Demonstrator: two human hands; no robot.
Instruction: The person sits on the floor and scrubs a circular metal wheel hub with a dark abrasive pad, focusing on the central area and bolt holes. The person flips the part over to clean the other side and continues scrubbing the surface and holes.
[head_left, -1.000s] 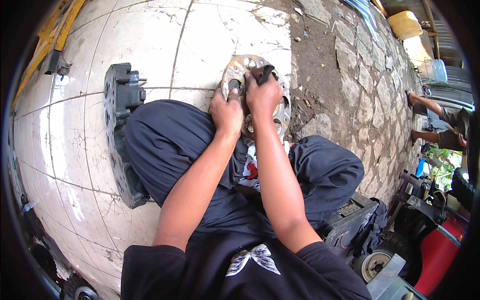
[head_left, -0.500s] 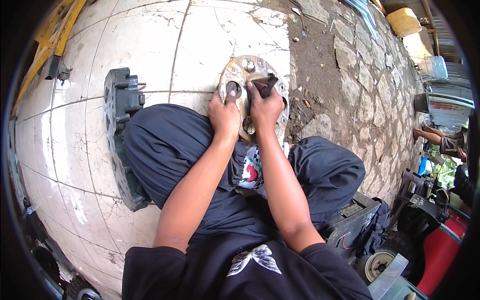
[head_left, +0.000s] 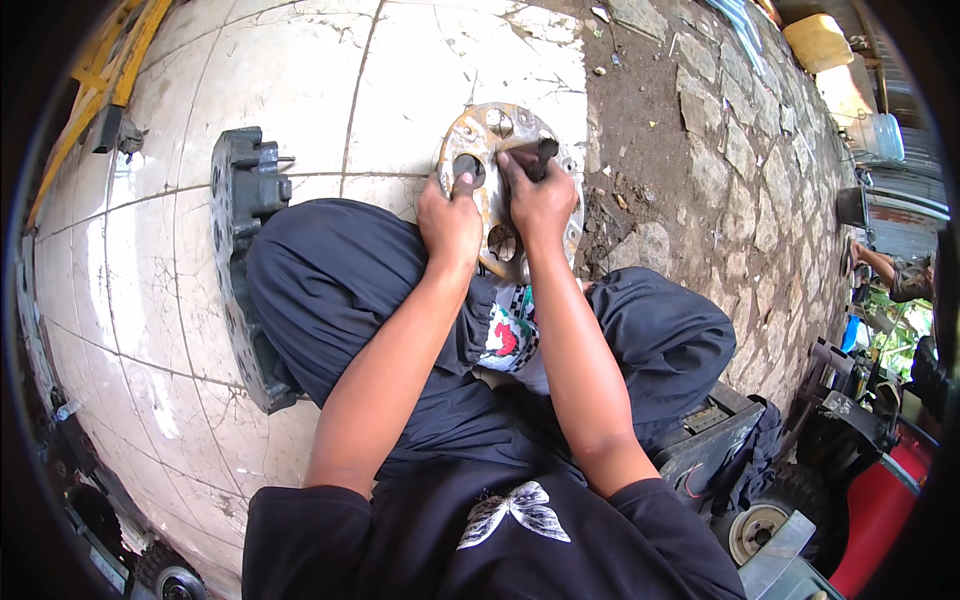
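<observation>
Our left hand point(head_left: 450, 222) grips the round, rust-stained, holed metal plate point(head_left: 462, 137), apparently to steady it under the dark, folded, thin sheet point(head_left: 525, 154) our right hand point(head_left: 544, 202) pinches.

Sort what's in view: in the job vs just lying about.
Apparently in the job:
- round metal plate, gripped by left hand
- dark folded sheet, in right hand against the plate

Apparently lying about:
- dark metal block on tiles
- yellow container

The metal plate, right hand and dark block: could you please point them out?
Metal plate point(head_left: 490, 192), head view: centre-left surface.
Right hand point(head_left: 542, 205), head view: its back.
Dark block point(head_left: 236, 262), head view: its middle.
</observation>
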